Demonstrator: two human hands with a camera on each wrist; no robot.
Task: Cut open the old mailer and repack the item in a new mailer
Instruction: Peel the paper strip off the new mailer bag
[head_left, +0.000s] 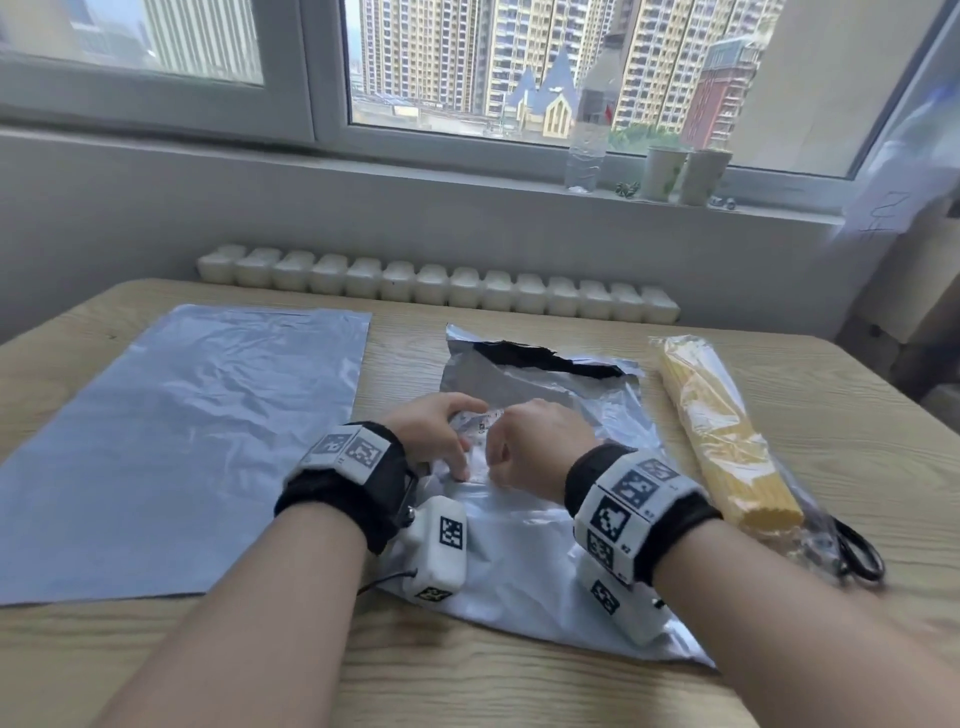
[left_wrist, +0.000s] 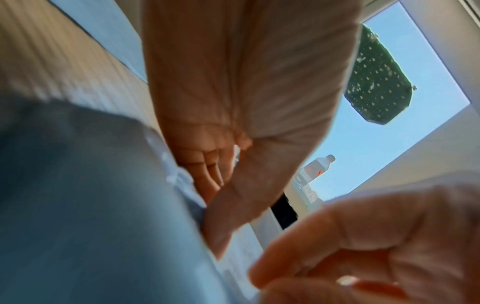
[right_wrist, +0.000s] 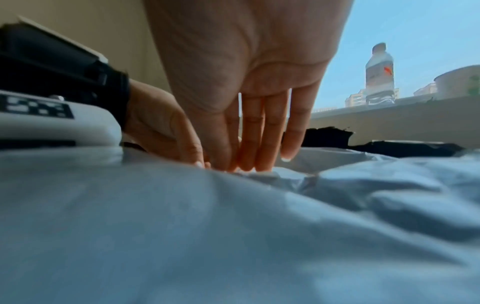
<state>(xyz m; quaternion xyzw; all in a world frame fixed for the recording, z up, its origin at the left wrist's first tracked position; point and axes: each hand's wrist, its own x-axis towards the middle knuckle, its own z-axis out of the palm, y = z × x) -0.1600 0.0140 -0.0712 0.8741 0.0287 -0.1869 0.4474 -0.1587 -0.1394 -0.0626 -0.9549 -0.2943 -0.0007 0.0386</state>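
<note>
Old mailer (head_left: 524, 525) lies cut open at table centre, pasta pack (head_left: 722, 431) already out to its right, new mailer (head_left: 171, 441) flat on the left. Left hand (head_left: 436, 434) and right hand (head_left: 535, 447) both pinch the shipping label (head_left: 480, 441), fingers together. Risk: label tears or film stretches if pulled hard. Label print too blurred to read.

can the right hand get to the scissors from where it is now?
Probably yes. The scissors lie on the table's right side, beyond the bagged spaghetti, whose near end lies partly over them. The right hand is busy at the label on the old mailer, so it must let go first.
</note>
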